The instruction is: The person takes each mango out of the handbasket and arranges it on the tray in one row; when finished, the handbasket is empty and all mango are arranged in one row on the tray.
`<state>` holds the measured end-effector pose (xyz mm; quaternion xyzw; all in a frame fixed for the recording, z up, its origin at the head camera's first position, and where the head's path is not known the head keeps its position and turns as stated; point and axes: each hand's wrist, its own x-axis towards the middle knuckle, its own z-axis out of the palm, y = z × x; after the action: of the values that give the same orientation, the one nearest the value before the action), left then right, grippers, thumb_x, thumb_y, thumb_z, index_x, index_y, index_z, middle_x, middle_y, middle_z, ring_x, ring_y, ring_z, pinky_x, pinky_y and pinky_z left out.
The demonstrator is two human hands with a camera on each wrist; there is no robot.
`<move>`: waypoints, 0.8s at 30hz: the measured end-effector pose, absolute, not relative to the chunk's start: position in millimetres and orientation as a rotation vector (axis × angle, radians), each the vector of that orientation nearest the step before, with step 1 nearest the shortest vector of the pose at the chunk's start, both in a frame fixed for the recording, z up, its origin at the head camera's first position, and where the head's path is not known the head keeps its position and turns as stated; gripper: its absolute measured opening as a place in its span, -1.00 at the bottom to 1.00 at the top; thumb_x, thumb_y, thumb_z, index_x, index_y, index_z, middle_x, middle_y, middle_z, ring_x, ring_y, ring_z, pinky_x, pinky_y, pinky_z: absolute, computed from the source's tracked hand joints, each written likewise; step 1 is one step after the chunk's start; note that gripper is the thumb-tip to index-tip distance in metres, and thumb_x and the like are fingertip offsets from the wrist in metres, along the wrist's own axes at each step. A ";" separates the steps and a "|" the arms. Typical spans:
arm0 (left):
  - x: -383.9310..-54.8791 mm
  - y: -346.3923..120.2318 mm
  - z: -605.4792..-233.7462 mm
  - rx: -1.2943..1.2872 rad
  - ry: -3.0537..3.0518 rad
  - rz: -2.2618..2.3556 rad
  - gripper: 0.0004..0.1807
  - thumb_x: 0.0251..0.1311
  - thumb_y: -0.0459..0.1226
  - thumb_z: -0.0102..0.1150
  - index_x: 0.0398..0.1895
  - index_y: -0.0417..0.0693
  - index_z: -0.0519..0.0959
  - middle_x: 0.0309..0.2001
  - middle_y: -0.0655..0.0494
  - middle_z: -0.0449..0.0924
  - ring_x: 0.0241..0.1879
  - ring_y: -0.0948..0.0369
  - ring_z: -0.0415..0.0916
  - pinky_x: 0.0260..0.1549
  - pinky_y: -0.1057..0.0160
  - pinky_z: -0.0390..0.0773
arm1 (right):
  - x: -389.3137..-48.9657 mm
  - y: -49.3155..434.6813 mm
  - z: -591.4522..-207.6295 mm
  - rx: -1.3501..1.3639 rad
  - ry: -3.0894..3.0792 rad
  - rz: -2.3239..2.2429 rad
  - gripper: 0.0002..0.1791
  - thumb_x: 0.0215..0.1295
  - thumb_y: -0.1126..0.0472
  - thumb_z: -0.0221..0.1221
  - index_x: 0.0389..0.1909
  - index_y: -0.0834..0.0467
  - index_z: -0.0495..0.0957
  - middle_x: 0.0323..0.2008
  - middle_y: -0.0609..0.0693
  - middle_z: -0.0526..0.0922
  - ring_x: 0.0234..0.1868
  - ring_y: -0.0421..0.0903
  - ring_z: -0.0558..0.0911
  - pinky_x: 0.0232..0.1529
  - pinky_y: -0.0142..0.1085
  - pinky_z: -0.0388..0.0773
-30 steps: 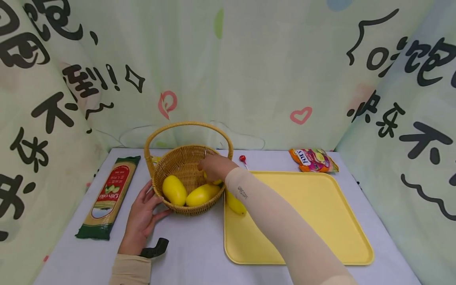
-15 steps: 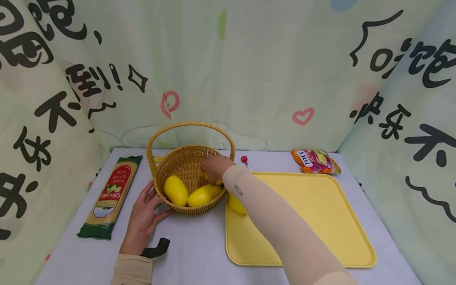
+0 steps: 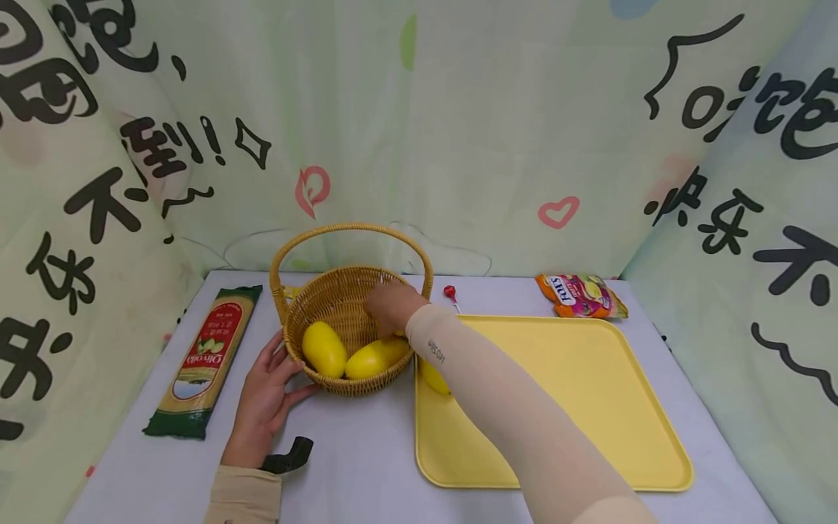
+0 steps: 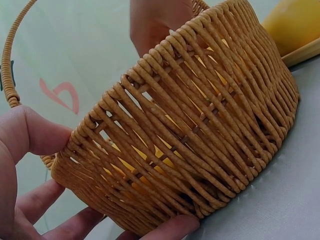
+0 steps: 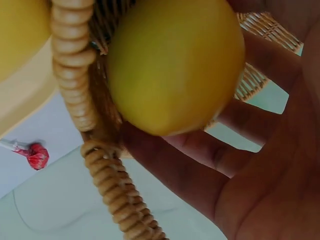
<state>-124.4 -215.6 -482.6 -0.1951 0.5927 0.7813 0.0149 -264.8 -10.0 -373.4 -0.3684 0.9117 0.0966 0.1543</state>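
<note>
We see the right hand (image 3: 393, 309) reaching inside the wicker basket (image 3: 337, 295) at its right side, its fingers curled round a yellow fruit (image 5: 175, 65). Seen from the right wrist, this fruit is smooth and plump, with a faint green tinge on one flank, a warmer yellow toward the fingers and a bluntly rounded end. It sits just within the rim; we cannot tell whether it touches the weave.

Our left hand (image 3: 265, 400) grips the basket from the near left, thumb on the rim and fingers spread below along the wall. The basket is honey-brown, closely ribbed, with a tall arched handle, and stands left of the middle of the desk (image 3: 353, 458), toward its far edge.

Inside we find two more plump fruits: the left one (image 3: 324, 350) tilted, the front one (image 3: 376, 359) lying nearly sideways. A further fruit (image 3: 433, 378) lies at the left edge of the yellow tray (image 3: 556, 407), partly hidden by our sleeve (image 3: 497, 393).

A green-ended packet (image 3: 206, 360) lies along the desk's left edge, a red lollipop (image 3: 449, 292) near the far edge, and a bright snack bag (image 3: 581, 296) by the far right corner.
</note>
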 end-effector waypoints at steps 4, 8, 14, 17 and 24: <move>-124.1 -215.7 -482.6 -0.601 1.843 2.435 -0.13 0.48 -0.39 0.05 0.72 0.43 0.04 0.73 0.12 -0.01 0.54 -0.06 0.26 0.22 -0.34 0.57 | -262.8 -11.7 -371.4 -1.079 2.674 0.309 -0.80 0.25 0.13 0.42 -0.11 0.00 0.74 -0.09 -0.05 0.68 -0.05 -0.03 0.52 0.02 -0.21 0.56; -123.2 -216.1 -482.7 -0.599 1.847 2.430 -0.13 0.48 -0.39 0.06 0.72 0.43 0.03 0.73 0.13 -0.01 0.54 -0.07 0.25 0.23 -0.34 0.56 | -262.0 -9.9 -368.4 -1.017 2.694 0.251 -0.55 0.27 0.04 0.41 0.19 -0.04 0.71 0.15 0.00 0.66 0.05 0.04 0.53 -0.05 -0.15 0.66; -123.1 -215.3 -482.8 -0.591 1.849 2.430 -0.13 0.49 -0.37 0.06 0.73 0.41 0.03 0.73 0.12 -0.02 0.54 -0.09 0.25 0.23 -0.33 0.56 | -256.9 -3.9 -359.8 -0.949 2.702 0.091 -0.42 0.26 0.01 0.44 0.32 -0.09 0.64 0.26 0.02 0.59 0.14 0.12 0.50 -0.05 -0.09 0.70; -123.6 -214.3 -482.2 -0.600 1.853 2.422 -0.13 0.49 -0.37 0.06 0.72 0.41 0.03 0.73 0.11 -0.02 0.54 -0.08 0.25 0.22 -0.32 0.57 | -250.8 1.1 -357.2 -0.942 2.718 0.031 -0.42 0.27 0.01 0.43 0.33 -0.13 0.63 0.34 0.05 0.53 0.24 0.16 0.47 0.00 -0.07 0.71; -123.2 -215.0 -478.3 -0.627 1.847 2.409 -0.14 0.49 -0.35 0.05 0.72 0.44 0.02 0.72 0.13 0.02 0.53 -0.04 0.27 0.22 -0.28 0.60 | -232.2 14.5 -354.2 -0.993 2.800 0.018 -0.44 0.29 -0.02 0.39 0.33 -0.18 0.61 0.49 0.11 0.38 0.38 0.23 0.41 0.01 -0.04 0.74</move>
<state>-123.2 -215.0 -478.3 -0.2024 0.5956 0.7771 0.0210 -232.2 14.5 -354.2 -0.3331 0.9390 0.0060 0.0853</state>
